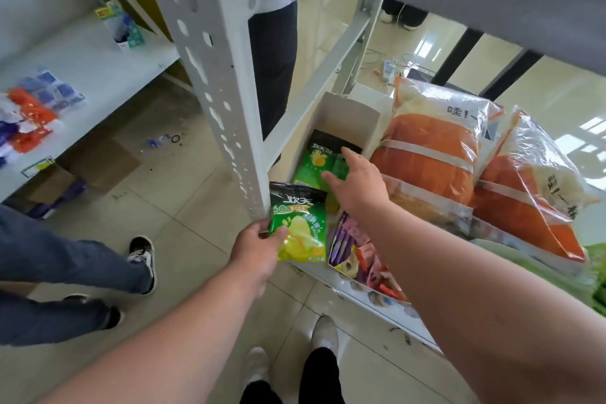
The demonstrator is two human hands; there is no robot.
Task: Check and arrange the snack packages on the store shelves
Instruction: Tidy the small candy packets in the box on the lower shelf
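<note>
1. Left hand (255,248) has a grip on a green chip bag (298,226), thumb across the front lower-left corner and the other fingers tucked behind it, so it's pinching that bag. The bag is upright, just in front of the white perforated shelf post (223,102) at the front edge of the shelf.
2. Right hand (357,184) is stretched out into the shelf with fingers spread and loose, hovering over or maybe brushing a second green chip bag (311,167). Can't tell if it's actually touching, and it isn't clamped on anything.
3. That second bag lies in an open white cardboard box (347,115) on the lower shelf (377,302), with its dark top end pointing toward the back of the box.
4. Just in front of that box there's another carton of purple snack packs (351,239), packed on edge.
5. To the right of the boxes sit two big clear bags with orange bands (433,157), leaning against each other.
6. Off to the left, a separate shelf holds small orange and blue packets (36,111).
7. Someone else's jeans and dark sneakers (141,256) are on the tiled floor at left, and the wearer's own white shoes (324,331) show at the bottom.
</note>
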